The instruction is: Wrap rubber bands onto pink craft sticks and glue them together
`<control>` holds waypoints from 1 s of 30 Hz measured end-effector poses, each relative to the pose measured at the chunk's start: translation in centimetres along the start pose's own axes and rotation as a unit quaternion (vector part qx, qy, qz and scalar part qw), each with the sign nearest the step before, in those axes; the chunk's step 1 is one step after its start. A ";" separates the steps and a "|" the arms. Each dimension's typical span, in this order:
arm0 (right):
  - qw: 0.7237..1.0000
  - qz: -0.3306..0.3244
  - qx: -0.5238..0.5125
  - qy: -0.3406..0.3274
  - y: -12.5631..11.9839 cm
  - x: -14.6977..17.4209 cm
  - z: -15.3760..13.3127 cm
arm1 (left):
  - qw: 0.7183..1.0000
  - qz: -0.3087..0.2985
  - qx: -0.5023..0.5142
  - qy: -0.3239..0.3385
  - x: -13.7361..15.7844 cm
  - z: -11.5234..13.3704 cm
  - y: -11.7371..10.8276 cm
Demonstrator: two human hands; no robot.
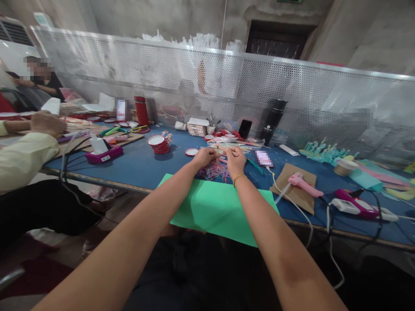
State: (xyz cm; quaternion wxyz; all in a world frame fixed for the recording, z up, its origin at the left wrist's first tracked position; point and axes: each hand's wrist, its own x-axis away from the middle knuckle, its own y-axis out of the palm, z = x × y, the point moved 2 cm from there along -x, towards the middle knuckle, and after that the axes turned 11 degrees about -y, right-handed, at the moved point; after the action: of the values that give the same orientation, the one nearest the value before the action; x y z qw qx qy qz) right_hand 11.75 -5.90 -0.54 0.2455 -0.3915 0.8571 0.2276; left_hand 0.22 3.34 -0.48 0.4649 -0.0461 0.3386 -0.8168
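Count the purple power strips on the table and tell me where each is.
2. The left strip lies near the front edge of the table; the right strip lies right of the pink glue gun. Others may be hidden.

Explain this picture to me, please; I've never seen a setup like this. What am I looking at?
There is no machine here: a person works bare-handed, filmed by a camera worn on their head, looking forward and down. The left hand and right hand meet above tangled, thin colourful strands; whatever is between their fingers is too small to make out. A green sheet lies beneath the forearms. On the blue table are a red-rimmed stack to the left and a pink glue gun on cardboard to the right. The pale sleeve at far left belongs to someone else.
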 end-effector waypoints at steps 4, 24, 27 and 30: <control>1.000 0.024 -0.009 0.001 -0.1 0.0 0.1 | 1.000 0.003 -0.003 -0.006 0.0 0.0 0.0; 1.000 0.003 -0.010 0.005 -0.1 0.0 0.3 | 1.000 0.006 0.002 -0.003 -0.4 -0.5 0.1; 1.000 -0.010 -0.019 0.001 0.0 0.1 0.0 | 1.000 -0.002 0.008 0.011 -0.3 -0.4 0.1; 1.000 0.011 -0.011 -0.002 -0.1 0.1 -0.2 | 1.000 0.000 0.007 0.000 -0.2 -0.2 0.0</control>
State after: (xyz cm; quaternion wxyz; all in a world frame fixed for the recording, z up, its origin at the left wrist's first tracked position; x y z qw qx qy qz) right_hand 11.76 -6.14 -0.46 0.2399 -0.3845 0.8583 0.2408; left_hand 0.27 3.61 -0.60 0.4654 -0.0430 0.3330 -0.8189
